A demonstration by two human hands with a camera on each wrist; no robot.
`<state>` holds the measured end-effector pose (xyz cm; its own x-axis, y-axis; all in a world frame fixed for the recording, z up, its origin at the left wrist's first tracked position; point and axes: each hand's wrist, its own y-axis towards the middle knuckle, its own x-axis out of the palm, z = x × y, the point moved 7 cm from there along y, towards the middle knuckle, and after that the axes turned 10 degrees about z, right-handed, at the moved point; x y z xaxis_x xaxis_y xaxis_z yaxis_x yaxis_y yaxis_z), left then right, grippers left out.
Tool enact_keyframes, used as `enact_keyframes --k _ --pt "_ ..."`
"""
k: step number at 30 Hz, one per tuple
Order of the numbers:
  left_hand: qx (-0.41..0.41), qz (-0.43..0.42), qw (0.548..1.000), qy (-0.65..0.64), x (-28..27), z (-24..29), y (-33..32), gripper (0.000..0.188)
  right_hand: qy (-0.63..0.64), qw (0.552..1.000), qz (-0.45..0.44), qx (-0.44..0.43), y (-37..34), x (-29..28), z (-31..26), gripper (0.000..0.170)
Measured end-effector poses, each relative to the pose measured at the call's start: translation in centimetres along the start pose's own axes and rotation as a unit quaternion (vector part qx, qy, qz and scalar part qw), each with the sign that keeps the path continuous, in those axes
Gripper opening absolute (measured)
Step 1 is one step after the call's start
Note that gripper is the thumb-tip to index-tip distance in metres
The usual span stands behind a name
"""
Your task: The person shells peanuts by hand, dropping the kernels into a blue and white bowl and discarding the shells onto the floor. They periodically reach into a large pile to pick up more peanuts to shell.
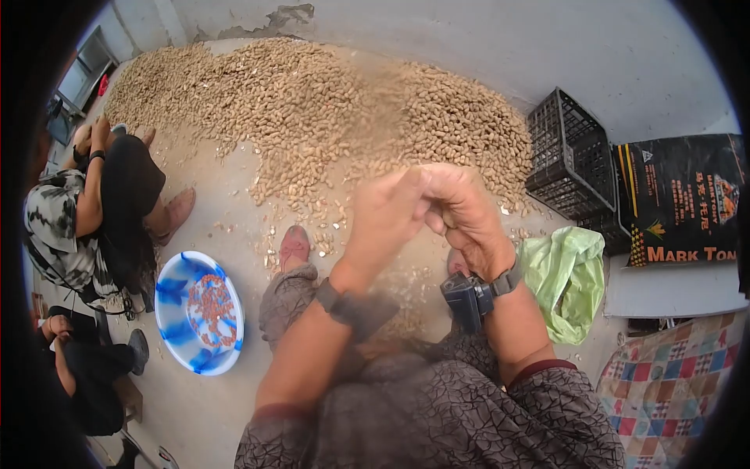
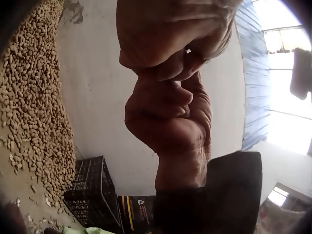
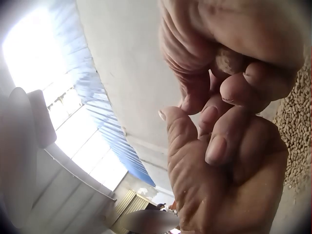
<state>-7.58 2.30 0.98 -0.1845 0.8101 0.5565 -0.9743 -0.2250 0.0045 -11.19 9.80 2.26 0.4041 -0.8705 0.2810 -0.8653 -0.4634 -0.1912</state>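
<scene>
My left hand (image 1: 383, 215) and right hand (image 1: 469, 211) meet in front of me, raised above the floor. In the right wrist view, the curled fingers of my right hand hold a peanut (image 3: 229, 61) against the palm. My left hand (image 3: 229, 165) is just below, its fingers bent and its thumb tip right at the right hand's fingertips. I cannot tell whether anything sits between the left fingers. Beyond the hands, a large heap of unshelled peanuts (image 1: 305, 102) lies along the wall.
A blue and white basin (image 1: 170, 293) with shelled peanuts stands on the left, near two seated people. To the right are black crates (image 1: 570, 156), a green sack (image 1: 558, 273), a black printed bag (image 1: 680, 195) and a patchwork cloth (image 1: 672, 383). Shell bits litter the floor.
</scene>
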Motion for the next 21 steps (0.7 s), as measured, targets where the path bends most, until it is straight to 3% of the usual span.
enact_keyframes --k 10,13,21 --pt "-0.076 0.03 0.997 -0.008 -0.6 -0.9 0.1 0.038 0.055 0.997 -0.022 0.041 0.4 -0.1 0.4 0.025" --pt "-0.07 0.012 0.997 -0.011 -0.6 -1.2 0.4 0.037 -0.011 0.999 -0.006 0.044 0.2 -0.1 0.3 0.025" --pt "-0.041 0.012 0.998 -0.037 -0.3 -0.5 0.2 0.036 0.047 0.997 -0.04 0.039 0.1 0.1 0.0 0.028"
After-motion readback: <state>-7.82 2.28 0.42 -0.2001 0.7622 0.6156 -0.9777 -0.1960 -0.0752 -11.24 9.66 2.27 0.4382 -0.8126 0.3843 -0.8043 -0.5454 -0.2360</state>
